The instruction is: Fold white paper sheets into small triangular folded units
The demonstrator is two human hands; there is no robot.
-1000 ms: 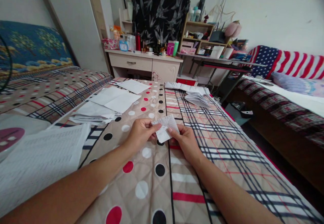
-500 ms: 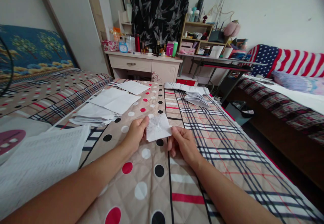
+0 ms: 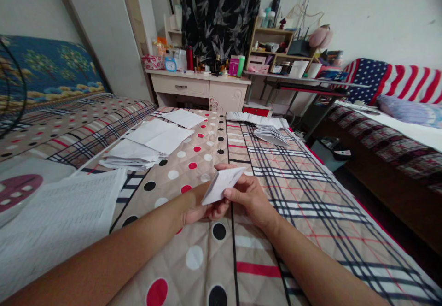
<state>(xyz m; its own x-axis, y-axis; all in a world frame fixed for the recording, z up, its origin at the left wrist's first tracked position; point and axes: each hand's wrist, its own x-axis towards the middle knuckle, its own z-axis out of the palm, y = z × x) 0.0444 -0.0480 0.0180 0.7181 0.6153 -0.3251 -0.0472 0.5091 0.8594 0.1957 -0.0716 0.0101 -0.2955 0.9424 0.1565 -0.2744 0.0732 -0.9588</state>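
A small folded white paper (image 3: 221, 184) is held tilted above the bedspread in front of me. My right hand (image 3: 247, 195) pinches its right side, the thumb pressed on the face turned to me. My left hand (image 3: 203, 209) is wrapped round it from behind and below, with its fingers curled and partly hidden by the paper. Farther off on the right lies a stack of folded papers (image 3: 271, 134), beside a row of folded papers (image 3: 253, 119). On the left is a pile of white paper sheets (image 3: 138, 151).
Printed sheets (image 3: 69, 223) lie at the near left, by a plastic bag (image 3: 20, 191) with a pink mark. Polka dots and plaid cover the quilted bedspread (image 3: 193, 278). Beyond it stand a white dresser (image 3: 179, 86) and a desk. A bin (image 3: 328, 154) is on the floor at right.
The paper was flat and held by its two sides; now it is tilted and looks narrower. My left hand has moved right and underneath it, close to my right hand.
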